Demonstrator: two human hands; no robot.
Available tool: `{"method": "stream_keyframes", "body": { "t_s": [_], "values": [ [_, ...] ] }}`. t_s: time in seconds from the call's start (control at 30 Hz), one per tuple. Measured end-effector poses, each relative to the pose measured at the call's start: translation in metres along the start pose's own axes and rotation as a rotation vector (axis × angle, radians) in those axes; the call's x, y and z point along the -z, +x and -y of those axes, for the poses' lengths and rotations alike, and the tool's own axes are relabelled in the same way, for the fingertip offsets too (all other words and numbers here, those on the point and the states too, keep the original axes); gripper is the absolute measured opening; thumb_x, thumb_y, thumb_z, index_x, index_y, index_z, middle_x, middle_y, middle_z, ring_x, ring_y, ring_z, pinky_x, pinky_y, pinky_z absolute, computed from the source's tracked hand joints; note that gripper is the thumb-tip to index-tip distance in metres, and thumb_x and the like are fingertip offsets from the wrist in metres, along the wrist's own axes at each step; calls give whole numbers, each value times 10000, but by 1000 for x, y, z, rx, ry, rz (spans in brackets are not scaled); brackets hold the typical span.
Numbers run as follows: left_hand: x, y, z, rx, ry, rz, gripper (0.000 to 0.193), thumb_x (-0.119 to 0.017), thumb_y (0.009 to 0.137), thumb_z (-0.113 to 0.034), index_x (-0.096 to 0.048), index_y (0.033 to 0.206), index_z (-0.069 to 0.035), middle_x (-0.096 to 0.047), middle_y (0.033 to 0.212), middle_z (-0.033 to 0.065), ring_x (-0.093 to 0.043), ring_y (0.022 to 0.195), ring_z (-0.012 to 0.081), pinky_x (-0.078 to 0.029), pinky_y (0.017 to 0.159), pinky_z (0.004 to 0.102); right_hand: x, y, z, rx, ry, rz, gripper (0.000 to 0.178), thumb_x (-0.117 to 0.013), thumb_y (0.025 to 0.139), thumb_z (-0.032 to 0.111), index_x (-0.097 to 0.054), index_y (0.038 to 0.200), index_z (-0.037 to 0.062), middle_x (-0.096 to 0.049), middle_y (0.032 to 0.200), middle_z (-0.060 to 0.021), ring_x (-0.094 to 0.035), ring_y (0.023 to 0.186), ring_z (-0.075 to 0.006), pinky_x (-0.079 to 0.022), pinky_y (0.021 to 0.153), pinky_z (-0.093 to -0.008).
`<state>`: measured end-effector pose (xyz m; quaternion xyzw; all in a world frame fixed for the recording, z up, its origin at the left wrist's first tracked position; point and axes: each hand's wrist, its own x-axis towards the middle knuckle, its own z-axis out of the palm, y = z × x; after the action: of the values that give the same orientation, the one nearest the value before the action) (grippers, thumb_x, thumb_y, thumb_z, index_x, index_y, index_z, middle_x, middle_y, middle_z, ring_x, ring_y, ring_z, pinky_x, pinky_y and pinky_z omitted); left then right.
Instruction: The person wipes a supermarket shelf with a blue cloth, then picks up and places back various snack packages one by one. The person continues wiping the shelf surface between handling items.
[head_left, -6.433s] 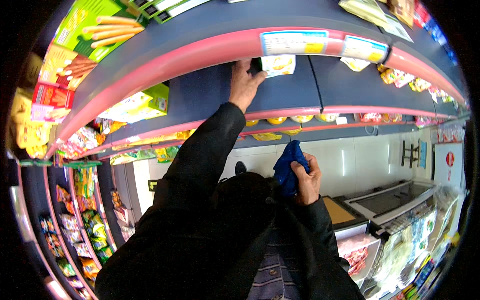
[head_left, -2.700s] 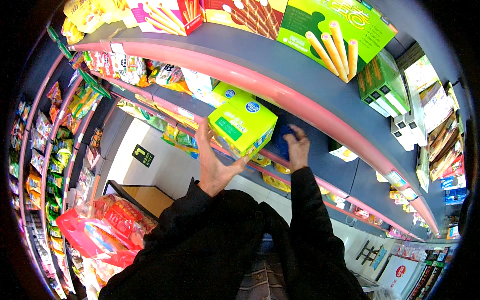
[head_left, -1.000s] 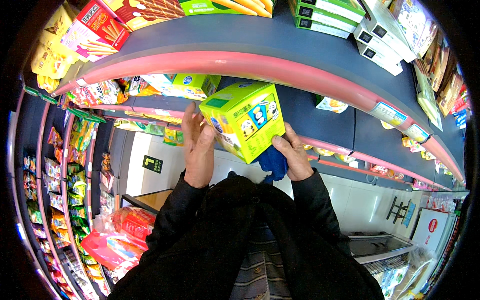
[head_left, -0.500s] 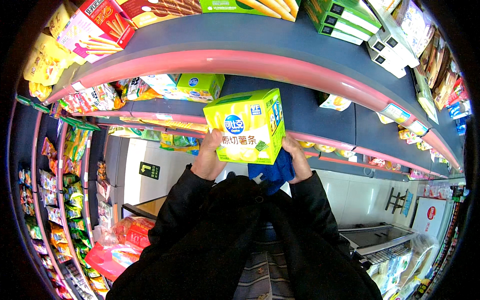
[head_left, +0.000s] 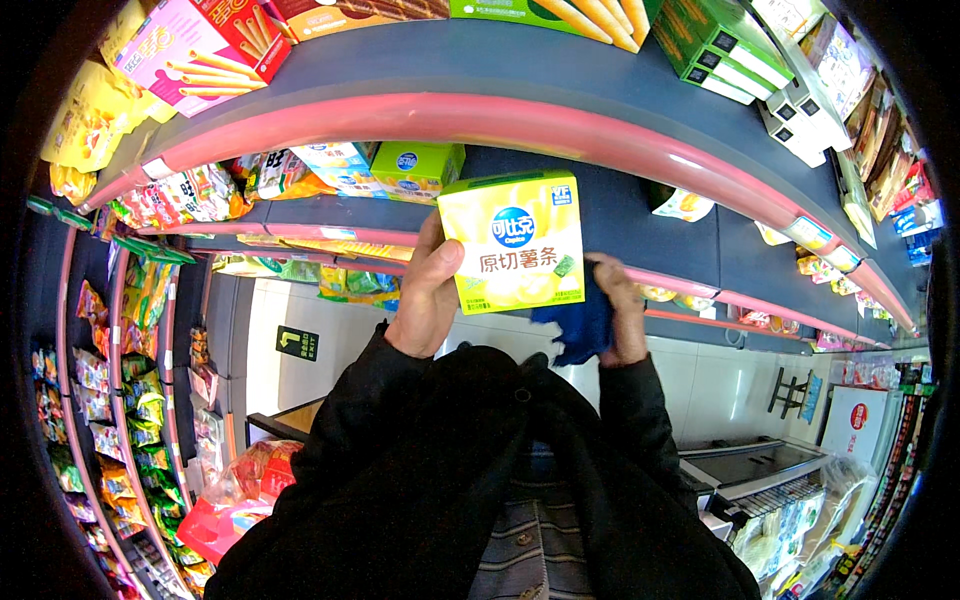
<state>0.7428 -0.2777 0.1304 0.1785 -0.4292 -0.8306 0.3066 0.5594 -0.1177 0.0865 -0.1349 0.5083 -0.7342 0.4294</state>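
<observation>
My left hand (head_left: 424, 295) grips a yellow-green snack box (head_left: 520, 285) at its left side, thumb on the front face. The box is held up in front of the shelf, its printed front turned toward me. A dark blue cloth (head_left: 583, 325) hangs from my right hand (head_left: 626, 312), whose fingers are closed on it beside the box's right edge. Part of the cloth lies behind the box, so I cannot tell whether it touches it. Similar green boxes (head_left: 425, 165) stand on the shelf just behind, to the left.
A dark shelf (head_left: 400, 70) with a pink front rail (head_left: 460, 118) curves across above my hands, holding boxes of wafer rolls (head_left: 205, 60). Bagged snacks (head_left: 140, 400) hang in racks at the left. A red bag (head_left: 235, 500) sits low left, a chest freezer (head_left: 755, 465) low right.
The box has turned so its right side face no longer shows, and it has shifted a little right. My right hand with the cloth has moved to the right.
</observation>
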Motion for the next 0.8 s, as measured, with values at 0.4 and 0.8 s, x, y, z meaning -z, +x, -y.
{"method": "stream_keyframes", "body": {
  "t_s": [0.4,0.8],
  "values": [
    [-8,4,-4,-50,39,-10,907,-671,887,-471,-249,1531,8,-417,1467,174,-401,1393,272,-344,1146,413,-35,0,24,459,-675,-57,315,-689,923,184,-669,1205,46,-669,1088,-99,-586,1033,-178,-463,943,-330],
    [1,11,15,-146,292,-100,1016,-703,875,-459,-133,1573,11,-352,1472,236,-419,1335,321,-356,1115,430,-57,-44,42,605,-621,-291,342,-721,900,153,-646,1207,22,-661,1045,-89,-631,906,-180,-537,795,-333]
  ]
}}
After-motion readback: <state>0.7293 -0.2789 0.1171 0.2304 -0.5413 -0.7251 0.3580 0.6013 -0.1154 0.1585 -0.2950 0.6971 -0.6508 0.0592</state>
